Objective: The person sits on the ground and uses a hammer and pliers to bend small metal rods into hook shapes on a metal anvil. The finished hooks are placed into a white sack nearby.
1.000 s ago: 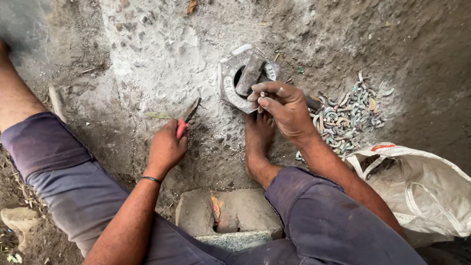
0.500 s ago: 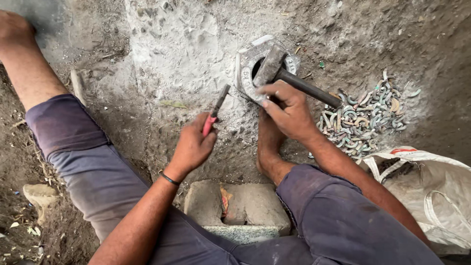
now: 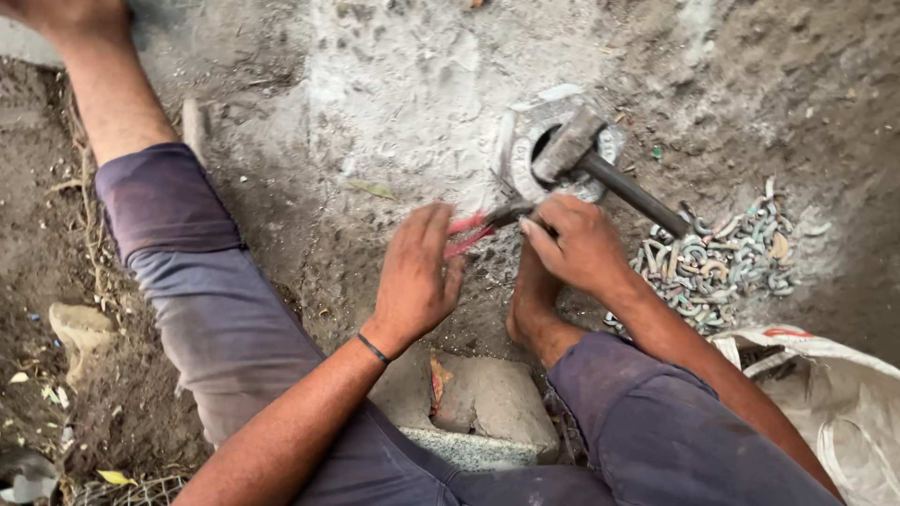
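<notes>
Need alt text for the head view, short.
Seated on dirt, a person's left hand grips red-handled pliers while the right hand holds a hammer over a metal ring; bent metal pieces lie piled nearby.

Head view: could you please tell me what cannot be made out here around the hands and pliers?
- Pliers: the handles sit inside the left hand; the tip is hidden by the right hand.
- Any piece gripped at the tip: too small and covered.
- Hammer: the head covers the metal ring's opening.
- White sack: cut off by the right edge.
</notes>
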